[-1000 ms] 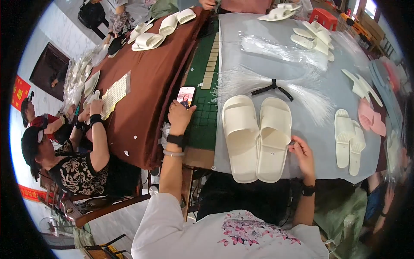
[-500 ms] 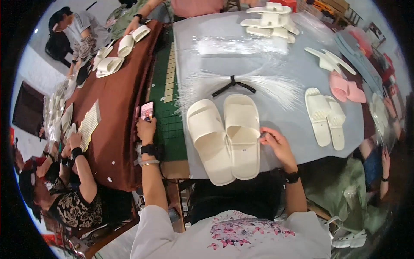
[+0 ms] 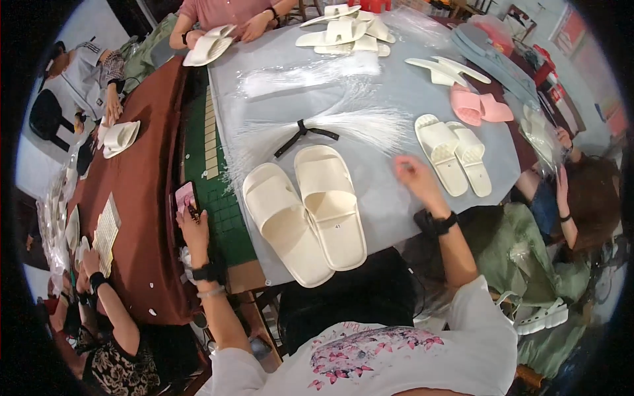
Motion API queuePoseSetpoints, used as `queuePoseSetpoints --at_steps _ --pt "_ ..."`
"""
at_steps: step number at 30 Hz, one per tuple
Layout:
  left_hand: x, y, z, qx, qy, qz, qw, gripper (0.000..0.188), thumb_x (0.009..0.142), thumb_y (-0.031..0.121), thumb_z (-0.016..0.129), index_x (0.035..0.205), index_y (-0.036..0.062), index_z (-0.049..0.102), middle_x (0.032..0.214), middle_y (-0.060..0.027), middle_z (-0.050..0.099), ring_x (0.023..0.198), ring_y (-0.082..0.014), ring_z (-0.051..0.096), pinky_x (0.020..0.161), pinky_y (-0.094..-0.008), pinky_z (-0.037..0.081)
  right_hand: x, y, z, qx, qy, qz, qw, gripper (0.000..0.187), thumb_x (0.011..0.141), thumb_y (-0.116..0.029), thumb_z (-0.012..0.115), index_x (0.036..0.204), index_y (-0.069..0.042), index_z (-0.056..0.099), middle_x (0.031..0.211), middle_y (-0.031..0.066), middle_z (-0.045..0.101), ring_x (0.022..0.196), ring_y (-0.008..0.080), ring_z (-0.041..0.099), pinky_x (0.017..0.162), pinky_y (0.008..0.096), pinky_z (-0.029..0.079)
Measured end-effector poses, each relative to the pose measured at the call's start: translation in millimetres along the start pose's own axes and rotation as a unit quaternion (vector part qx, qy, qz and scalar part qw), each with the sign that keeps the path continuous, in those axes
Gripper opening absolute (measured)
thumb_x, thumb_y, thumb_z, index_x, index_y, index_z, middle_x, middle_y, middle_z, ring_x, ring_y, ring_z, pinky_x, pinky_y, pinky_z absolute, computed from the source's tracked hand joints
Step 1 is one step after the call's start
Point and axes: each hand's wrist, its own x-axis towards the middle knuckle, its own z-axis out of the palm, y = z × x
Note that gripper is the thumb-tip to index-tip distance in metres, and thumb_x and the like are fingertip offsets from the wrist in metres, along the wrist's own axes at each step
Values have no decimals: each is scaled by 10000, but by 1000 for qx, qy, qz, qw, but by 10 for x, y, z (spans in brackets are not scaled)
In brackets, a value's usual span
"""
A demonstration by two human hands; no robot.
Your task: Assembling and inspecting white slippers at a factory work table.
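Note:
A pair of cream slippers (image 3: 302, 218) lies side by side at the near edge of the grey-covered table, toes pointing away from me. My right hand (image 3: 417, 177) is raised to their right, apart from them; its fingers are curled and smeared by motion. Left of the slippers, my left hand (image 3: 192, 224) has its fingers reaching over the lower end of a phone (image 3: 187, 195) with a lit pinkish screen. That phone is beside the green mat (image 3: 212, 218). Beyond the slippers spreads a bundle of thin white strips (image 3: 360, 125), tied in the middle with a black band (image 3: 302, 127).
Smaller cream slippers (image 3: 452, 155), pink slippers (image 3: 481, 107) and a cream slipper pile (image 3: 347, 33) stand on the grey table. Clear plastic bags (image 3: 310, 74) lie farther back. A brown-covered table (image 3: 132, 218) is at left. Co-workers sit around; one across holds cream slippers (image 3: 210, 46).
My view has swung right. My right hand has moved away from the slippers' right edge. The co-worker across has lifted cream slippers off the brown table.

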Motion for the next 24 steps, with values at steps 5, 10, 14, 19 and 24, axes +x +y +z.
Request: queuePoseSetpoints --at_steps 5,10,14,19,24 --pt "-597 738 -218 -89 34 90 991 497 824 267 559 1207 -22 431 1272 -255 377 1212 -391 315 1003 -429 254 260 277 -293 -204 120 -76 968 243 749 -72 588 981 -2 561 978 164 568 799 281 566 695 333 453" --pt "-1155 1464 -316 -194 -43 151 968 436 827 173 540 1209 -9 436 1288 -237 372 1246 -355 294 1005 -387 258 302 124 -199 -198 56 5 979 190 745 -76 582 920 -3 564 887 191 564 817 316 545 708 355 443" --pt "-1016 1985 -458 -185 -55 320 928 411 773 133 594 1144 -8 487 1267 -233 386 1195 -407 333 965 -439 309 280 304 -221 -273 73 -40 958 127 767 -81 544 844 19 533 821 224 539 795 363 524 695 391 427" --pt "-201 2178 85 -103 -167 374 906 499 832 339 497 1204 12 437 1303 -235 337 1216 -404 302 959 -469 309 214 264 -116 -257 152 -76 951 132 812 -89 462 789 37 493 782 241 527 748 399 512 663 413 413" --pt "-13 2213 289 10 -333 279 901 646 836 504 401 1270 26 371 1351 -248 256 1264 -381 231 962 -523 274 -146 203 -400 -186 141 101 967 86 799 -70 472 850 -12 508 703 160 547 633 225 550 567 330 414"
